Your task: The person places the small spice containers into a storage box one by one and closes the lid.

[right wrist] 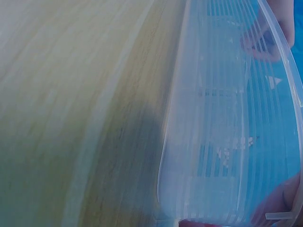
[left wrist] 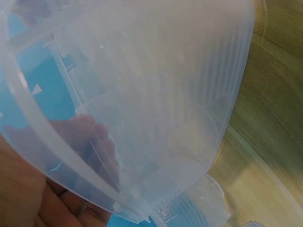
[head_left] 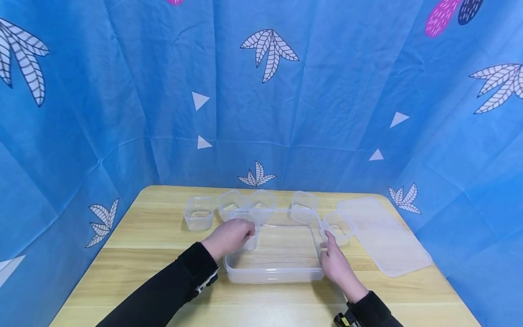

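A large clear rectangular plastic container (head_left: 273,275) stands in the middle of the table. At its left side my left hand (head_left: 230,236) bends its fingers over the edge of a small clear plastic container (head_left: 252,243), which is at the left end inside the large one. My right hand (head_left: 337,265) grips the right wall of the large container, index finger along the rim. In the left wrist view a translucent ribbed wall (left wrist: 165,85) fills most of the picture, with fingers showing through it. The right wrist view shows the large container's ribbed side (right wrist: 208,132) close up.
Beyond the large container stand several more small clear containers, one at the far left (head_left: 199,215) and one at the right (head_left: 338,229). A flat translucent lid (head_left: 386,238) lies on the wooden table (head_left: 135,272) at the right. Blue patterned cloth (head_left: 327,91) hangs around the table.
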